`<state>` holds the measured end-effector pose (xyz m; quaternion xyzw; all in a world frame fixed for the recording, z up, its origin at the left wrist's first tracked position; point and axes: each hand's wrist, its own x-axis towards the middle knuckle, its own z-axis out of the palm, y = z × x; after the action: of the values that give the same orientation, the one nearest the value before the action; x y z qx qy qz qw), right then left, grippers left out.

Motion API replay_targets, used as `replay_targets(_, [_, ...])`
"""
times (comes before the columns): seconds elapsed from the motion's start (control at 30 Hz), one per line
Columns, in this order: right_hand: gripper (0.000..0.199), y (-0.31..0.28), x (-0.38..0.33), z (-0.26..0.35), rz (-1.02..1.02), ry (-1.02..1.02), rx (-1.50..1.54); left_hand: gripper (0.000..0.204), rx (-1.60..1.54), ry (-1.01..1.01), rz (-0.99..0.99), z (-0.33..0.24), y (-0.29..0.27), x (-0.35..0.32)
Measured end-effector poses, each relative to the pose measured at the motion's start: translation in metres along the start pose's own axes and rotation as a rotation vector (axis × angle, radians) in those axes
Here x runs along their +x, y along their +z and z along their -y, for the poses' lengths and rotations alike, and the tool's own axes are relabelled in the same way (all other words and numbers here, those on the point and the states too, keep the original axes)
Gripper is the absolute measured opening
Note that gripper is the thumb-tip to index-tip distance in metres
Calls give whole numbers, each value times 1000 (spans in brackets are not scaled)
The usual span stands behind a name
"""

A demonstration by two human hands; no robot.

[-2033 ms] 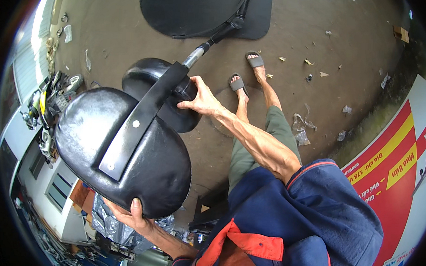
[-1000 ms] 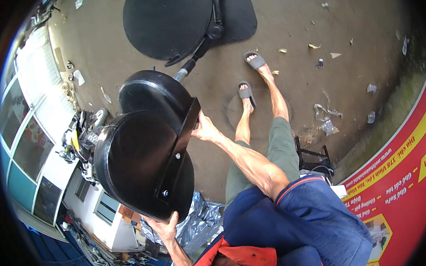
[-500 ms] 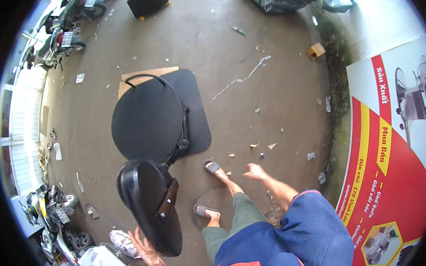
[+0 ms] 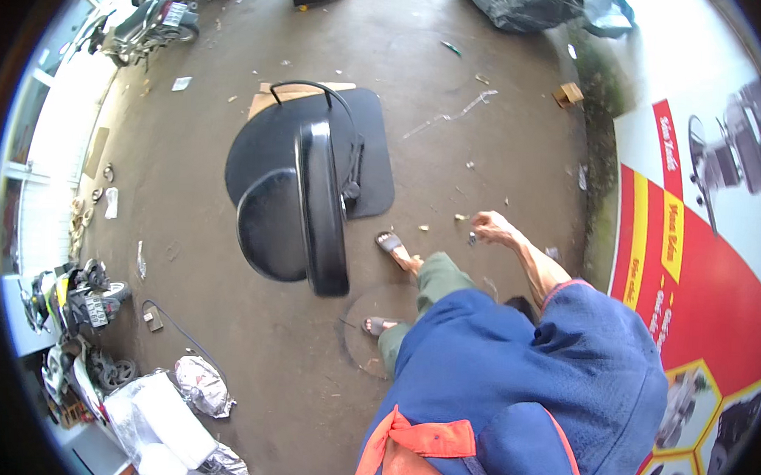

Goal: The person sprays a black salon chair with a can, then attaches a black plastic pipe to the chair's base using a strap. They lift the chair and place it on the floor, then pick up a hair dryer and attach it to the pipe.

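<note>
A black moulded chair shell [image 4: 301, 213] stands on edge on the concrete floor, apart from both of my hands, with its seat pan [image 4: 266, 228] facing left. Behind it a second flat black chair part [image 4: 371, 152] lies on the floor, with a thin metal loop [image 4: 315, 89] over it. My right hand [image 4: 490, 227] hangs out to the right of the shell with loosely bent fingers and nothing in it. My left hand is out of sight. My sandalled feet [image 4: 394, 247] are just right of the shell.
Parked motorbikes [image 4: 148, 11] are at the top left and small bikes [image 4: 68, 296] at the left edge. Plastic-wrapped bundles [image 4: 196, 386] lie at the lower left, a dark bag [image 4: 526, 6] at the top. A red and yellow banner [image 4: 684, 276] covers the right side.
Both hands held the black chair shell close up before. It is now out of my hands and down by the other black part, and my right hand has swung off to the right.
</note>
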<state>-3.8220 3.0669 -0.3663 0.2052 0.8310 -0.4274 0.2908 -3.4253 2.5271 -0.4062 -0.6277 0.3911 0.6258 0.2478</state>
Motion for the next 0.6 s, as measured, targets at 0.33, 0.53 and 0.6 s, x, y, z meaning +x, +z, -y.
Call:
replay_targets(0.33, [29,87,-87,20,396,172,-329,58,-37,75,215,-6,-14,57])
replay_targets(0.53, [24,90,-80,-33,473,167,-286,61,-99,151,77,-111,18,24])
replay_targets(0.6, [23,65,-89,-56,443,126,-304,69,80,329,41,-102,50,5])
